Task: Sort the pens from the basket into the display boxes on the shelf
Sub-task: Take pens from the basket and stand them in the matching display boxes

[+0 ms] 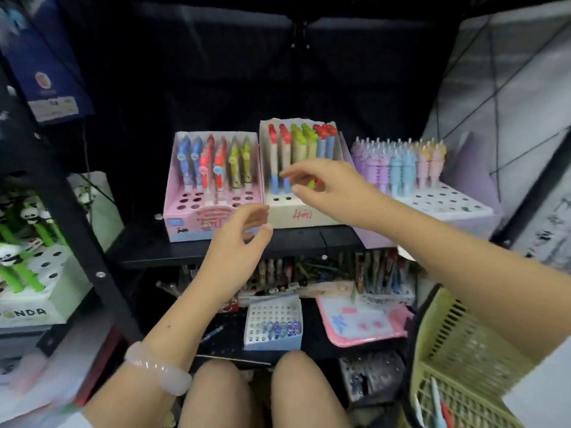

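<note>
Two bare forearms in view, no sleeves down to wrists. Left hand (244, 230): no rings visible. Left wrist: chunky bangle (157, 367), pale milky pink, translucent, smooth rounded band, glossy highlights, sits snug. Right hand (321, 186): no ring, no watch, wrist bare. Right upper arm at frame edge: white short sleeve (537, 387), plain, blurred. Bottom left corner: another patch of white fabric, blurred. Two bare knees (262, 393) at bottom centre, uncovered.

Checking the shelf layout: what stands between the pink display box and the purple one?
In the head view, the white display box stands between them, right hand in front of it.
</note>
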The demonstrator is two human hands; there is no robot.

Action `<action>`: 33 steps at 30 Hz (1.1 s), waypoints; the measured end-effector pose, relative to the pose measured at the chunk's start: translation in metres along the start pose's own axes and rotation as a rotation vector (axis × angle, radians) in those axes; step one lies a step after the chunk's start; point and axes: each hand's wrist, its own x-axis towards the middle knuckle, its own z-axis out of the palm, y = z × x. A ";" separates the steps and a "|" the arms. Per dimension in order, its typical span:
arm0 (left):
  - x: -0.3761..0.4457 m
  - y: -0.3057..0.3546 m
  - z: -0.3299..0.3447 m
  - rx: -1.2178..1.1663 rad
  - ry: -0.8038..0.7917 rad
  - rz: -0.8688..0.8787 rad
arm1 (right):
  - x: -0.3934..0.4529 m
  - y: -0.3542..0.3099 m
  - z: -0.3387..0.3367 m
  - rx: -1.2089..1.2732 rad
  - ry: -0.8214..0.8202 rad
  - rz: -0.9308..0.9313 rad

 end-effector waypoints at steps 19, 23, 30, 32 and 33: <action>-0.080 0.020 0.292 -0.008 -0.868 -0.044 | -0.340 0.206 0.055 0.034 -0.402 0.901; -0.086 0.012 0.302 0.084 -0.946 -0.089 | -0.348 0.220 0.103 0.055 -0.556 1.008; -0.084 0.009 0.305 0.088 -0.945 -0.121 | -0.344 0.202 0.173 -0.103 -0.731 1.005; -0.085 0.007 0.304 0.082 -0.942 -0.123 | -0.342 0.194 0.184 -0.149 -0.747 1.022; -0.085 0.006 0.304 0.078 -0.937 -0.125 | -0.340 0.192 0.186 -0.146 -0.743 1.045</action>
